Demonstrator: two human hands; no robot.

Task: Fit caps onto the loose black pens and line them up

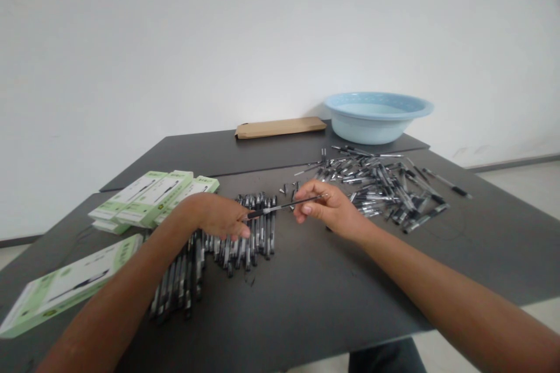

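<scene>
My left hand [221, 217] is closed on a pen with a black grip [255, 214], held above the rows of pens. From the pen a thin dark rod, which looks like a refill [284, 205], reaches right to my right hand [330, 207]. The fingers and thumb of that hand are pinched around the rod's far end. Beneath my left hand, pens [262, 233] lie side by side in a neat group. A second group of pens [179, 280] lies nearer, partly hidden by my left forearm.
Loose pens and pen parts [385, 186] are heaped at the right. Behind them stands a light blue basin [371, 128]. A flat brown cardboard piece [280, 127] lies at the back. Green and white pen boxes [153, 198] are stacked left, with another box [74, 282] nearer.
</scene>
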